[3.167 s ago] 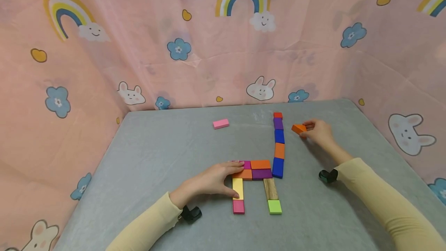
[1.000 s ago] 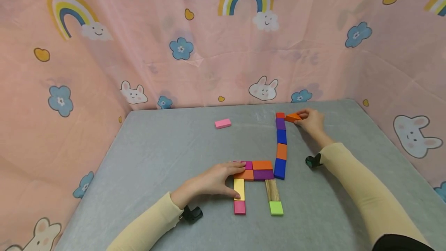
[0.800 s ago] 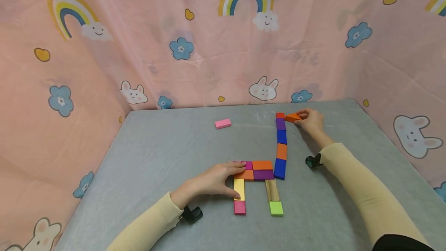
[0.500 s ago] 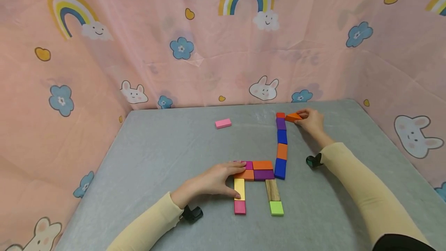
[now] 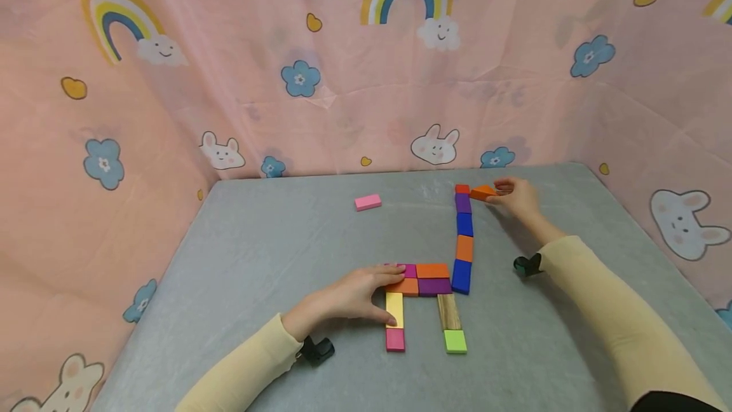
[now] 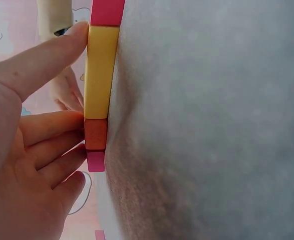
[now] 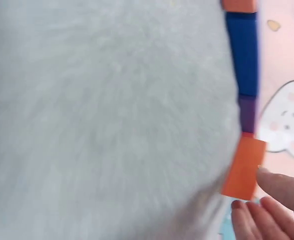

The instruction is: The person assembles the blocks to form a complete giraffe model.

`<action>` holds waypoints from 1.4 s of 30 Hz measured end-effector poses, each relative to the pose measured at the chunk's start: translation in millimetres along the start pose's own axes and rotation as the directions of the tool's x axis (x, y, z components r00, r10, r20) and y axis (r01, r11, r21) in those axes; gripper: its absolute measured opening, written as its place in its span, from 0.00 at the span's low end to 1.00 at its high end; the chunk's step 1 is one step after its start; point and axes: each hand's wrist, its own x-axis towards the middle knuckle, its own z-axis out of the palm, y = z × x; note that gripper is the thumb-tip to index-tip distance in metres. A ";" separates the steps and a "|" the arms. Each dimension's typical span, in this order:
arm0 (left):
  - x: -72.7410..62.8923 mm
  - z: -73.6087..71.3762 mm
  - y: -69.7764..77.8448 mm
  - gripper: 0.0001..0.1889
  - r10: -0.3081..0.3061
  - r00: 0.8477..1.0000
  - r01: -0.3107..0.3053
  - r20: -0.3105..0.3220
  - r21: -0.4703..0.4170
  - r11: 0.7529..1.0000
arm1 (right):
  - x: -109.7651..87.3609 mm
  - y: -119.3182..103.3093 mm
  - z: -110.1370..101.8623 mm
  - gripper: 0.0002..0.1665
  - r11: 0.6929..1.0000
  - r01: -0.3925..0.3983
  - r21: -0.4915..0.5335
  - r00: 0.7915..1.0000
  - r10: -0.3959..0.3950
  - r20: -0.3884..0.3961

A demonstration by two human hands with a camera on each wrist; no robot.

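Observation:
My left hand [image 5: 354, 291] lies with extended fingers across the left end of the flat block layout. Its fingertips rest over a magenta block [image 5: 409, 271] and an orange block [image 5: 403, 287], and its thumb is on a yellow block [image 5: 394, 309]. In the left wrist view the thumb reaches the end of the yellow block [image 6: 100, 72]. My right hand [image 5: 519, 201] is just right of an orange triangular block [image 5: 483, 193], which lies beside the red block [image 5: 462, 189] atop the column. In the right wrist view its fingers are spread apart around the end of the orange block [image 7: 244, 167].
Below the red block run purple [image 5: 463, 203], blue [image 5: 464, 224], orange [image 5: 465, 248] and blue [image 5: 461, 277] blocks. A wooden block [image 5: 449, 311] and green block [image 5: 455, 341] form one leg; a pink-red block [image 5: 395, 339] ends the other. A pink block [image 5: 368, 202] lies apart on the grey table [image 5: 274, 240].
My right hand has brought the orange triangular block up beside the red block, then loosened its fingers and drawn slightly right. The left hand stays in place.

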 end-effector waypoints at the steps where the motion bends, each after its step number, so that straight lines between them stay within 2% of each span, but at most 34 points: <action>1: 0.6 0.0 0.3 0.42 0.003 1.000 -0.003 0.000 0.001 1.000 | -3.7 -1.6 -4.8 0.31 1.000 0.009 -0.018 1.000 -0.008 0.011; 3: 1.2 -0.1 0.8 0.42 0.003 1.000 -0.003 0.000 0.000 1.000 | -13.2 -6.1 -13.5 0.34 0.996 0.041 -0.077 0.999 -0.038 0.037; 5: 1.6 0.1 1.0 0.42 0.000 1.000 0.000 0.000 0.000 1.000 | -25.6 -12.3 -19.4 0.38 0.979 0.091 -0.180 0.995 -0.082 0.060; 7: 1.4 0.3 1.4 0.42 -0.004 1.000 0.004 0.003 -0.002 1.000 | -40.8 -18.1 -22.0 0.40 0.947 0.170 -0.273 0.984 -0.148 0.099; 10: 1.1 0.7 1.6 0.42 -0.011 1.000 0.011 0.008 -0.001 1.000 | -66.2 -25.1 -19.2 0.41 0.897 0.289 -0.333 0.955 -0.246 0.166; 13: 0.5 0.7 1.7 0.42 -0.020 1.000 0.020 0.012 -0.003 1.000 | -88.2 -30.1 -10.3 0.40 0.868 0.382 -0.316 0.918 -0.317 0.238; 17: -0.6 0.0 1.7 0.42 -0.027 0.999 0.027 0.017 -0.004 1.000 | -105.3 -34.1 3.8 0.40 0.839 0.459 -0.292 0.876 -0.372 0.306; 23: -0.2 -0.3 2.4 0.42 -0.026 1.000 0.026 0.015 -0.004 1.000 | -109.8 -37.3 19.8 0.41 0.825 0.499 -0.266 0.843 -0.390 0.370; 28: 0.6 -0.8 2.7 0.42 -0.018 1.000 0.018 0.014 0.002 1.000 | -110.3 -36.4 24.6 0.40 0.818 0.517 -0.254 0.832 -0.410 0.373; 33: 1.1 -1.0 3.8 0.42 -0.025 1.000 0.025 0.014 -0.007 1.000 | -110.6 -36.2 25.8 0.40 0.825 0.507 -0.248 0.839 -0.407 0.361; 42: 2.6 -2.5 4.6 0.43 -0.017 1.000 0.016 0.020 0.011 1.000 | -111.4 -35.0 27.6 0.40 0.825 0.512 -0.238 0.839 -0.421 0.344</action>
